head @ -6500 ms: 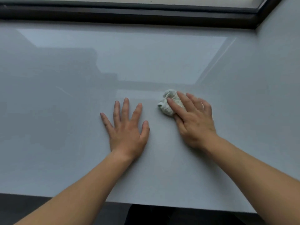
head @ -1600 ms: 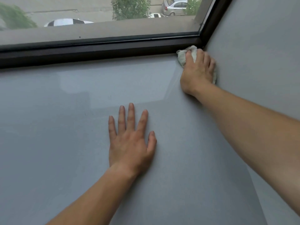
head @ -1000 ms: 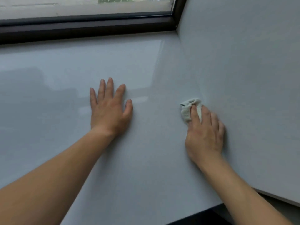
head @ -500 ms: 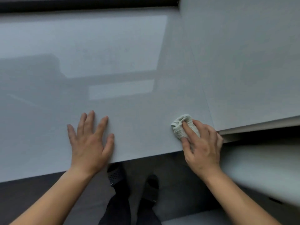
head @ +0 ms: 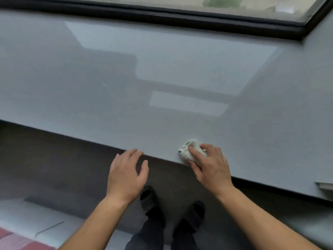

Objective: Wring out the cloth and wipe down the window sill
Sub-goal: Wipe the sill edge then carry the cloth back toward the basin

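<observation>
Head camera looks down on a wide, glossy grey window sill (head: pixel 162 78) that runs from the left edge of the view to the right, with a black window frame (head: pixel 162 17) along its back edge. The sill's sheen carries a pale reflection of the window across its middle.

At the bottom left corner of the view, below the sill's front edge, lies a bit of red striped fabric (head: pixel 10 240) on a pale floor (head: pixel 36 217). Further right, the left hand (head: pixel 126 175) hangs mostly over the dark space below the sill. It holds nothing; its fingers are loose, slightly spread and gently bent, with the fingertips (head: pixel 138 152) reaching the sill's front edge. Whether they touch the surface cannot be told. Beneath and between the two arms, a pair of dark shoes (head: pixel 149 201) stands on the floor.

Right of the left hand, the small, crumpled off-white cloth (head: pixel 186 150) sits on the sill just inside its front edge, right of centre. The right hand (head: pixel 210 166) holds it down there: the index finger lies over the cloth's middle, the other fingers curl over its right side, and the thumb runs along its near side at the sill's edge.

At the far right, the sill's back corner meets a grey side wall (head: pixel 322 69).
</observation>
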`<state>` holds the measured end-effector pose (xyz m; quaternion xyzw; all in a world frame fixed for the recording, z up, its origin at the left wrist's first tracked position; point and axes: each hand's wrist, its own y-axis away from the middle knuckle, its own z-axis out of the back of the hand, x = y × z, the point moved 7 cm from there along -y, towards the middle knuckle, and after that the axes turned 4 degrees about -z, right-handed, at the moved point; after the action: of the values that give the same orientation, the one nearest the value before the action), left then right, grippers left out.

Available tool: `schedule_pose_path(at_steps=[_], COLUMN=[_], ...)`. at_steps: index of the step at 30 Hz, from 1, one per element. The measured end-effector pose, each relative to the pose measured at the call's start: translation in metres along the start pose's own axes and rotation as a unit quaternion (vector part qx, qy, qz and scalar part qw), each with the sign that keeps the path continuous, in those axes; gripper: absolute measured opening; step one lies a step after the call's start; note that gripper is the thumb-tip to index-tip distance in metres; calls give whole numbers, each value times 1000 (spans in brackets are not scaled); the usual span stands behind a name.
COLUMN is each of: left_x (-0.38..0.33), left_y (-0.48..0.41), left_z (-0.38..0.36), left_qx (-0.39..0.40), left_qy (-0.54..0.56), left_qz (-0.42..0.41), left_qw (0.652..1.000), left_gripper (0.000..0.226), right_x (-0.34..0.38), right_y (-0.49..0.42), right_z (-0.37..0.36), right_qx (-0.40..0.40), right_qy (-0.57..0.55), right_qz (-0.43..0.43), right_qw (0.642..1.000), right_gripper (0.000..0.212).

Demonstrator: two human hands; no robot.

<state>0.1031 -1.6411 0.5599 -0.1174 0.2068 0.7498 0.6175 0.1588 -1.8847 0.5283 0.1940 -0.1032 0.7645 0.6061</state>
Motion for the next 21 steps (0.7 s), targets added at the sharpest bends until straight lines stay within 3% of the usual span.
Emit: schedule_pose_path(at_steps=[5, 14, 21], left_x=[74, 223, 337], left_y=[38, 105, 159], left_z=[78, 218, 309], left_qx=[-67, -164, -212], left_qy=[23, 42, 40], left_qz=[94, 250, 335], left_qw=[993, 953, 917], left_gripper=[30, 34, 35], right_x=[108, 380, 559], right_y=[-23, -65, -82], right_z=[-17, 6, -18], right_qx=[105, 89, 112], right_qy=[-39, -113, -102], right_qz=[89, 244, 343], right_qw=[990, 959, 927], right_gripper=[31, 32, 29])
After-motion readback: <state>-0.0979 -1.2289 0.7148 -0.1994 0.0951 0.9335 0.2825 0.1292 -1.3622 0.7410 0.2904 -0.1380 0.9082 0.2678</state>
